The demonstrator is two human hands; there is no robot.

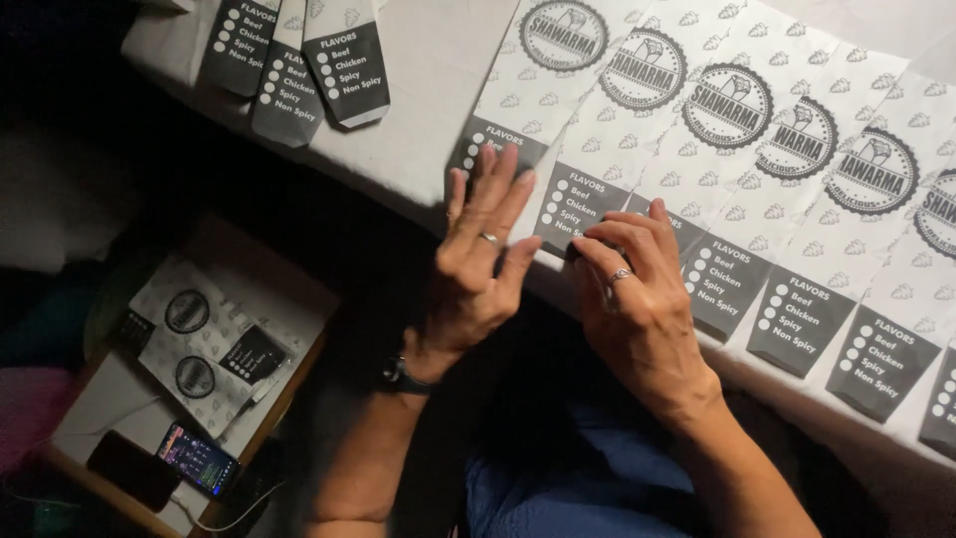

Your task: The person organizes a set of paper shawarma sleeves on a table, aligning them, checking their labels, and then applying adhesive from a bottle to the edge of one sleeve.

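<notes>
Two bare arms reach up from the bottom, over blue trousers [597, 478]. On the left wrist sits a dark watch [403, 376]. That left hand [478, 269] is open and flat, its fingers spread and pointing up, and its fingertips rest on the dark end of a paper bag [498, 120]. It holds nothing, and it wears a ring. Just beside it, the right hand [637, 299] is bent, with curled fingers pressing down on the dark end of the next bag [583, 189]. It wears a ring too. I cannot tell if it pinches the paper or only pushes on it. Both bags lie at the near edge of a table with a white cloth [428, 90]. More bags [797, 249] lie in a row to the right, each one partly over the next. They are white with small shapes, a round black stamp and a dark end with white dots. Three folded bags [289, 60] lie well apart at the top left. Lower left, in the dark, a wooden tray [299, 369] holds two more bags [199, 344] and a lit phone [197, 460].
</notes>
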